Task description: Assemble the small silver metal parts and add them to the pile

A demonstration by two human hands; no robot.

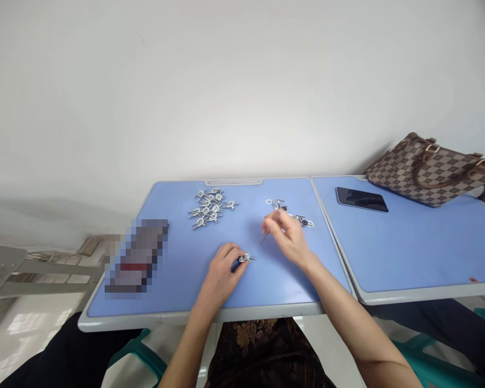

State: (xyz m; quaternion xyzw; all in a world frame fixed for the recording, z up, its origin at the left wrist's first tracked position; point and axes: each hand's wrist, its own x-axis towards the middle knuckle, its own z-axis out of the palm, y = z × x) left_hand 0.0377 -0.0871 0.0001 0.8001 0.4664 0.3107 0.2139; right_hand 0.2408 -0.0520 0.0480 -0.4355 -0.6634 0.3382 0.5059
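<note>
My left hand [225, 272] rests on the blue desk [278, 288], thumb and fingers closed around a small silvery metal part [247, 258] with thin prongs pointing right. Just right of it, my right hand [285, 233] hovers over the desk, its fingertips pinched on a thin metal pin [264, 237] that points down. Behind my right hand lie loose small metal pieces [278, 203], some with rings and dark round bits, partly hidden by the hand. A pile of several similar pronged metal parts [208, 207] lies at the back left of the desk.
A pixelated dark object [136, 256] lies along the left edge. On the adjoining right desk [408, 242] are a black phone [361, 199] and a brown checkered handbag [432, 170]. A white wall [242, 97] stands behind. Another person's dark-clothed leg [440, 323] shows at right.
</note>
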